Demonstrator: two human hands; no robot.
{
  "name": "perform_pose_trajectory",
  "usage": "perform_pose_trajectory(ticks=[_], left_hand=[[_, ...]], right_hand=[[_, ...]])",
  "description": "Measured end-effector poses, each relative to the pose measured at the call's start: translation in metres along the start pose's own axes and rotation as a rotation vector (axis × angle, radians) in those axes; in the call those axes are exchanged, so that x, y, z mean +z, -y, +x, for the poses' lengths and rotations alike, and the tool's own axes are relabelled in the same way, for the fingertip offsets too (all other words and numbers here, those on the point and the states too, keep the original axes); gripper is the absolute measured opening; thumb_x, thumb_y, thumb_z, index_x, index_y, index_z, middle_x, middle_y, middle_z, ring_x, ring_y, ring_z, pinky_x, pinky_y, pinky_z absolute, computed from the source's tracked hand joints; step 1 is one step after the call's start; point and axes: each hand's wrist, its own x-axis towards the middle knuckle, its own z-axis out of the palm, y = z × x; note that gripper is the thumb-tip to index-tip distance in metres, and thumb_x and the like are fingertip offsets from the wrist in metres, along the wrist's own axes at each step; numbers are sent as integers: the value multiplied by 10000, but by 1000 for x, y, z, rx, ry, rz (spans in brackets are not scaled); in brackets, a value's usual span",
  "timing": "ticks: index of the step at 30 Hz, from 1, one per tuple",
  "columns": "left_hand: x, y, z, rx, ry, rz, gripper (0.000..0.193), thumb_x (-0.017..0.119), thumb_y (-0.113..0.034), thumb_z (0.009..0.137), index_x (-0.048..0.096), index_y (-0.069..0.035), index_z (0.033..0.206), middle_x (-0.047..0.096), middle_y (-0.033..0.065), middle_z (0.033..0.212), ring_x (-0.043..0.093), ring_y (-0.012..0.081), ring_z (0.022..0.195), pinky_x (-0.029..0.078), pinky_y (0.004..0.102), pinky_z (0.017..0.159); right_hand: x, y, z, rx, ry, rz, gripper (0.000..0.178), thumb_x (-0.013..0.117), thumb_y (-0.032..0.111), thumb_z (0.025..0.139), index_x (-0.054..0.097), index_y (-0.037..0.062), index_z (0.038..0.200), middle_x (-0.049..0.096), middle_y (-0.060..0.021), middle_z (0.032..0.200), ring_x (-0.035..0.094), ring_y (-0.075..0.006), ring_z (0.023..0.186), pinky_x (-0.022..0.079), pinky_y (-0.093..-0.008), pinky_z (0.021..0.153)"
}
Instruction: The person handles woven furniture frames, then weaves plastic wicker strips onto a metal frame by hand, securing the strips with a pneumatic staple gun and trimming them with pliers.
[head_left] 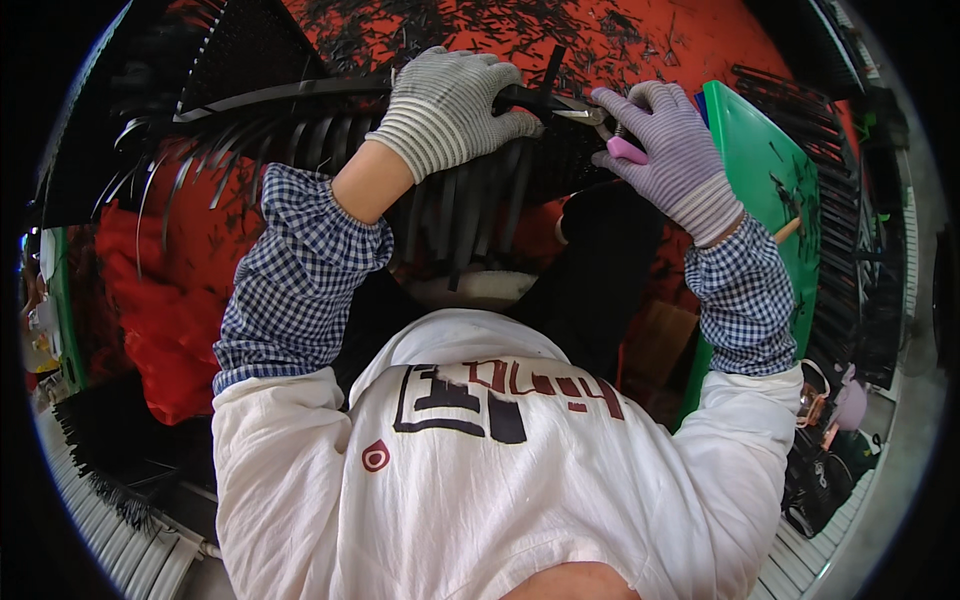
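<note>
Black plastic band (300, 92) runs out leftward from the left fingers, long axis roughly crosswise, slightly bowed. Red sheeting (170, 320) lower left of those fingers, well apart. Thin dark strips fan down below the band. Left hand (455, 105), grey striped glove, fingers curled over and closed on the band, thumb toward the right hand. Loose hanging strips (470, 200) drop below the left fingers. Upright strip end (554, 68) pokes up just right of the left fingertips, long axis near vertical, left hand nearer. Key relation: this end stands between both hands, snips (580, 115) coming at it crosswise from the right, tip close by; contact unclear, blade gap can't tell. Right hand (672, 150), purplish striped glove, fingers and thumb wrapped around the snips' pink handle (627, 151). Green panel (760, 170) just right of the right hand, black scraps on it.
</note>
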Motion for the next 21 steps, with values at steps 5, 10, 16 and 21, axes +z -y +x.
perform_pose_trajectory(ticks=[5, 10, 16, 21], left_hand=[[-7, -1, 6, 15, 17, -23, 518, 654, -551, 810, 671, -113, 1088, 691, 56, 987, 662, 239, 943, 497, 393, 892], [-8, -3, 4, 6, 20, -11, 494, 648, -532, 826, 667, -125, 1105, 694, 51, 983, 663, 237, 939, 501, 391, 883], [-4, 3, -3, 28, -3, -33, 420, 626, -481, 863, 665, -157, 1128, 694, 38, 1018, 664, 231, 948, 508, 395, 881], [4, 1, -2, 99, -64, -130, 328, 602, -394, 903, 671, -198, 1157, 696, 22, 1034, 672, 207, 902, 518, 386, 867]], right_hand=[[5, 5, 8, -71, -92, -143, 580, 725, 376, 761, 586, 154, 1278, 559, -76, 1027, 538, -256, 969, 496, -391, 837], [8, 7, 7, -105, -137, -248, 483, 686, 361, 809, 606, 156, 1239, 572, -64, 958, 555, -247, 928, 504, -376, 804], [14, -29, -13, 238, -291, 413, 390, 662, 368, 872, 637, 72, 1125, 671, -80, 995, 647, -225, 897, 536, -338, 739], [21, -174, -113, 935, -18, -261, 543, 588, 528, 878, 601, 110, 1223, 628, -180, 1112, 617, -350, 1027, 504, -442, 863]])
